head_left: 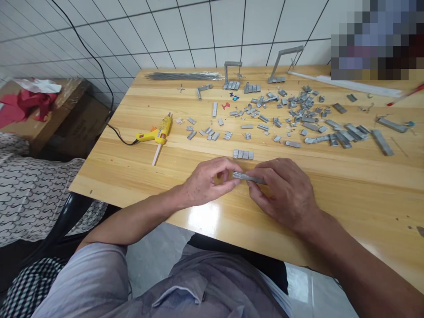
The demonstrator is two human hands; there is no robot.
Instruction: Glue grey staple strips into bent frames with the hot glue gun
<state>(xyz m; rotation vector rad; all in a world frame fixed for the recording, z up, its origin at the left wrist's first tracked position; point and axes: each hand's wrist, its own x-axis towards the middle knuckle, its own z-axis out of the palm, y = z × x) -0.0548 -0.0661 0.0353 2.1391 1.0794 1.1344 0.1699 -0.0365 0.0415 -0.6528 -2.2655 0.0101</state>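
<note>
A thin grey strip of staples (241,176) lies between my two hands, low over the wooden table. My right hand (283,192) pinches its right part between thumb and fingers. At the strip's left end, my left hand (212,181) has thumb and index finger closed around it, their tips at its edges. Just beyond the hands, a small block of joined grey pieces (243,154) rests on the table.
A yellow glue gun (160,132) with a black cable lies at the left. Loose grey staple pieces (301,106) spread over the middle and right. Two angled grey structures (233,64) stand near the tiled wall, beside a bundle of thin wires (185,76).
</note>
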